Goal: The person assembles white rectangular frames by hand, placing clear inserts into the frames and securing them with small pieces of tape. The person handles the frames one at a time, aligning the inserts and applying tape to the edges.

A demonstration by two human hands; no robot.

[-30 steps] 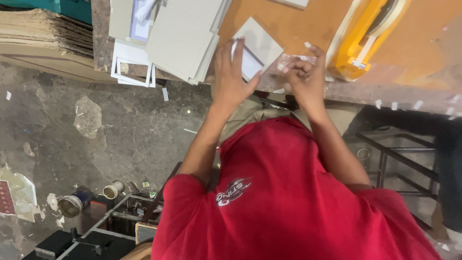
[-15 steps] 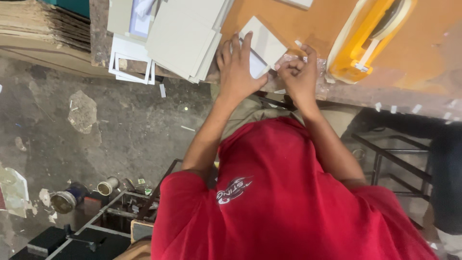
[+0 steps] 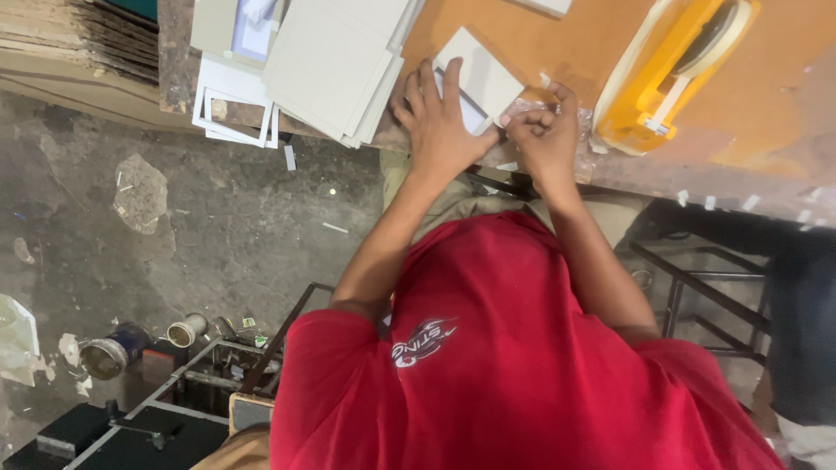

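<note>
**A:** Left hand (image 3: 444,122) is spread flat, pressing the white card (image 3: 479,78) at the near edge of the orange table (image 3: 557,48). Right hand (image 3: 544,135) is curled, pinching clear film (image 3: 582,117) beside it.

**B:** Risks?

**A:** If the palm lifts, I'd say the card slides off. The grey board stack (image 3: 335,61) crowds the left and the yellow tape dispenser (image 3: 670,78) the right.

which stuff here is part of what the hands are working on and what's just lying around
In use:
- left hand flat on the small white card
- right hand at its edge

Lying about:
- stack of grey boards
- yellow tape dispenser
- tins on the floor
</note>
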